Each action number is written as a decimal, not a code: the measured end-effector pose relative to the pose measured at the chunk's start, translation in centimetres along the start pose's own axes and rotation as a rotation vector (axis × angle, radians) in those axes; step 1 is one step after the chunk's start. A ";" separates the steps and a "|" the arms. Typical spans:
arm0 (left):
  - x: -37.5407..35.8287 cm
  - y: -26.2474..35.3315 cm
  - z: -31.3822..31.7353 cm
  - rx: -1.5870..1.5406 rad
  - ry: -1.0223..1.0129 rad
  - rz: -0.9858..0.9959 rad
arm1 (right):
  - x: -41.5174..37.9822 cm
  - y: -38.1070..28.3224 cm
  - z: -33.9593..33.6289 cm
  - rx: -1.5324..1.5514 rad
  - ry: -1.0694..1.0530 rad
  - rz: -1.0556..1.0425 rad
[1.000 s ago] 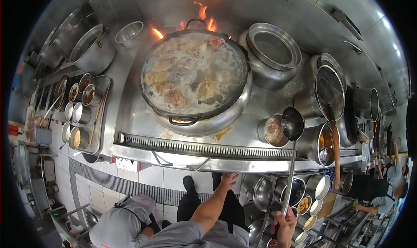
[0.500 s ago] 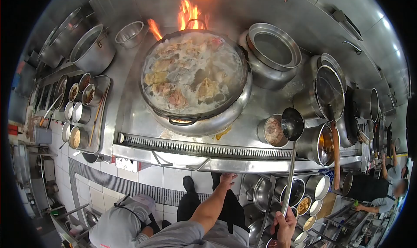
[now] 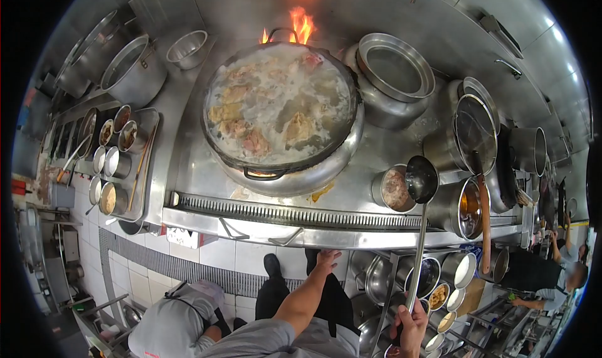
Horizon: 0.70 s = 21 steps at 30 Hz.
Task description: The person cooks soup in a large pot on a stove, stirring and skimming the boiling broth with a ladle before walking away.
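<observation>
Since the earlier frame, only the flames (image 3: 300,26) behind the wok (image 3: 282,116) have shrunk; both hands are unchanged. At the near edge, the right hand (image 3: 411,328) is closed around the ladle handle (image 3: 417,257), whose bowl (image 3: 421,178) is held far above the grip, over the stove's front edge beside a small pot (image 3: 392,189). The left hand (image 3: 327,259) is laid open against the stove's front rail (image 3: 301,236). Farther back, 1 wok of bubbling food sits mid-stove.

flames (image 3: 300,26) behind the wok (image 3: 282,116) shrunk, left-side flame gone
</observation>
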State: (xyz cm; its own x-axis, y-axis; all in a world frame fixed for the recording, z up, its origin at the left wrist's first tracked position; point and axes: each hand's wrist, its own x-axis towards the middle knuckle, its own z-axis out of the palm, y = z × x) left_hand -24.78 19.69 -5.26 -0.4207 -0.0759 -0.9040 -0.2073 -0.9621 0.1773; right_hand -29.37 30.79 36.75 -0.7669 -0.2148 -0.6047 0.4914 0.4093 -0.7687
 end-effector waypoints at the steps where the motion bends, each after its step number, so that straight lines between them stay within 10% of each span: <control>1: -0.1 0.1 0.0 -0.001 0.010 0.002 | 0.0 0.0 0.0 0.005 -0.004 -0.006; 21: -1.1 0.7 0.7 0.014 -0.015 -0.001 | 0.7 1.8 -1.0 -0.021 -0.014 -0.022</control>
State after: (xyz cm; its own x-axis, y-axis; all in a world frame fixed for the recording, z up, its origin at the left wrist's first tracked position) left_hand -25.05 19.28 -3.85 -0.4337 -0.0714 -0.8982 -0.2201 -0.9583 0.1825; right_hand -29.40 32.25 35.11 -0.7715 -0.2358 -0.5909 0.4659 0.4231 -0.7771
